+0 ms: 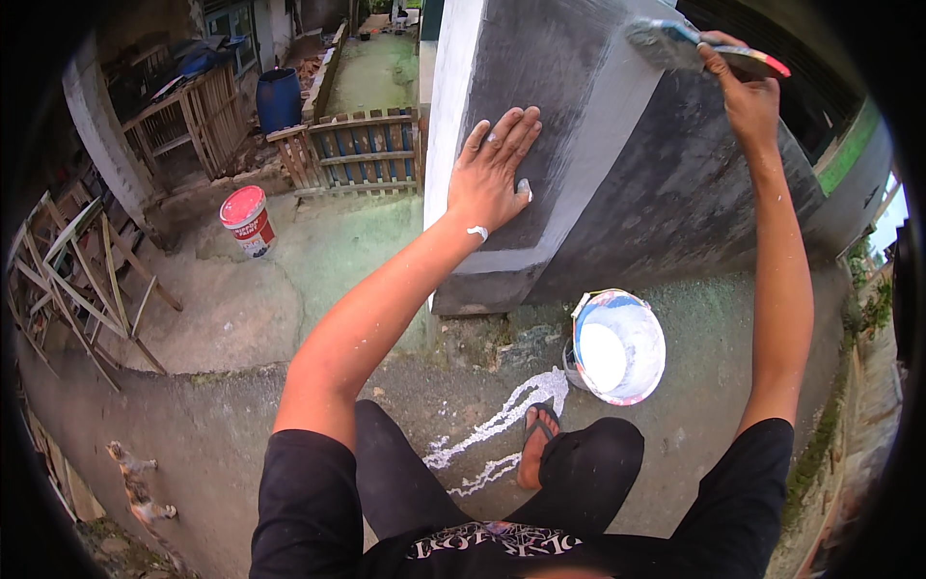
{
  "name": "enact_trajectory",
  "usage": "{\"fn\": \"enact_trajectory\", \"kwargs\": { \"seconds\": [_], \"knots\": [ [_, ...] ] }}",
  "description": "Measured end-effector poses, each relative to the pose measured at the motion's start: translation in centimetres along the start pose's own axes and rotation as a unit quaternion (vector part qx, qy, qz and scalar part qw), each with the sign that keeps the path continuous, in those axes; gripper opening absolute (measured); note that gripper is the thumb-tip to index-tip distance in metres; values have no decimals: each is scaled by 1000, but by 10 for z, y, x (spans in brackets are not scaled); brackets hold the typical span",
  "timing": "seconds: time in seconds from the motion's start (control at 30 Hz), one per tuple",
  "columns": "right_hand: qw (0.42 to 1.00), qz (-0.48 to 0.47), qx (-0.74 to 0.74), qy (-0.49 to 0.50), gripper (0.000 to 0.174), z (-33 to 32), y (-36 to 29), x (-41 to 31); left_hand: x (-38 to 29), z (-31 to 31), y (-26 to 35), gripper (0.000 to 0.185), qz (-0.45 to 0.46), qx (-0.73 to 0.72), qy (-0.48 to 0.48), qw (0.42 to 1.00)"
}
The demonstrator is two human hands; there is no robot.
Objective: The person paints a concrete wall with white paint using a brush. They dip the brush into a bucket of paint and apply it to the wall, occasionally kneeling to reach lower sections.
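My left hand (498,168) rests with its fingers spread on the dark grey face of a wall pillar (553,79); white paint marks its thumb and wrist. At the upper right, my right hand (745,87) grips the handle of a paintbrush (662,43), its wide bristles against the wall at a light grey painted band (622,94). The handle's end is red. Below the wall stands an open bucket (645,347) holding white paint (603,356), its rim smeared with paint.
Spilled white paint (499,423) streaks the ground beside my sandalled foot (535,449). A lidded Nippon Paint bucket (248,221) stands left, near a wooden frame (101,275). A cat (139,488) is at lower left. Behind are a slatted gate (362,155) and blue barrel (278,100).
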State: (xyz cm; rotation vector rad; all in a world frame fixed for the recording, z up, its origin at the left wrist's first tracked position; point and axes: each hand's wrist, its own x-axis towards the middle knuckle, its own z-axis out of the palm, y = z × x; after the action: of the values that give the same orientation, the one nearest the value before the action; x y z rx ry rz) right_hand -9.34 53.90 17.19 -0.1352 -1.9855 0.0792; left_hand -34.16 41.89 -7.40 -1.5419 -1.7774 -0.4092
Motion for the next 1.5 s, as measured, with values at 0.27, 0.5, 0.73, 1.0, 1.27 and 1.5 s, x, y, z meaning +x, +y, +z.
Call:
{"fn": "enact_trajectory", "kwargs": {
  "seconds": [0.27,0.5,0.73,1.0,1.27,1.5],
  "knots": [
    [923,-247,-294,16,38,31,-15,-40,-1,0,2,91,-8,37,9,999],
    [937,-197,-281,-64,31,88,-23,-167,-3,-1,-1,95,-4,30,18,999],
    [963,-109,-194,-154,20,121,-18,-285,-4,0,-4,98,10,40,39,998],
    [951,134,-12,-278,19,121,-11,-299,-4,-3,-2,95,4,86,18,996],
    [996,93,11,3,18,53,-11,-146,-5,-1,-7,104,26,29,33,999],
    [985,120,-56,106,24,7,-19,-209,1,2,-7,100,43,-108,71,991]
  ]
}}
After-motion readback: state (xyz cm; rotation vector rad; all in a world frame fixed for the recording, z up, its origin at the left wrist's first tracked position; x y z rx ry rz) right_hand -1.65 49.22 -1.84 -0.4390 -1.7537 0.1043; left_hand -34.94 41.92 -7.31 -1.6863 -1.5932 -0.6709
